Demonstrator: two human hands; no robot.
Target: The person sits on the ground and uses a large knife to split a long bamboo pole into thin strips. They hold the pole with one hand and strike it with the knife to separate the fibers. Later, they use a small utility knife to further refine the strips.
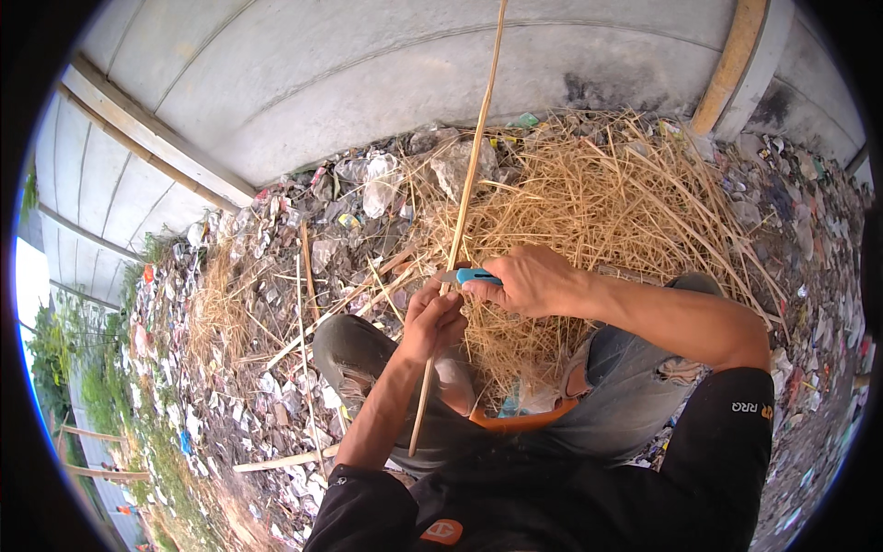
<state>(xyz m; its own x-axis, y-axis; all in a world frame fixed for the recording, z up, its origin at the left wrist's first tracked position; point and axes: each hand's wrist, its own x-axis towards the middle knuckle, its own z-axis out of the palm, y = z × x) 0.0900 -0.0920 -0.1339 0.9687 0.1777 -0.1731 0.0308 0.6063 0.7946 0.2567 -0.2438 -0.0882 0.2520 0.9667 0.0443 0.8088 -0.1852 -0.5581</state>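
Observation:
My left hand [430, 320] is closed around a long thin bamboo strip [472, 175], which runs upright from near my lap up past the top of the view. In my right hand [524, 283] is a utility knife with a blue handle [476, 275]. Its blade meets the strip just above my left fingers. Between and beyond my knees lies a big heap of straw-coloured shavings [589, 207].
Litter and plastic scraps [276, 313] cover the ground all around. A grey concrete panel wall [395, 55] with a bamboo pole [729, 69] rises ahead. Loose bamboo strips [306, 345] lie at my left. Something orange [524, 421] shows between my thighs.

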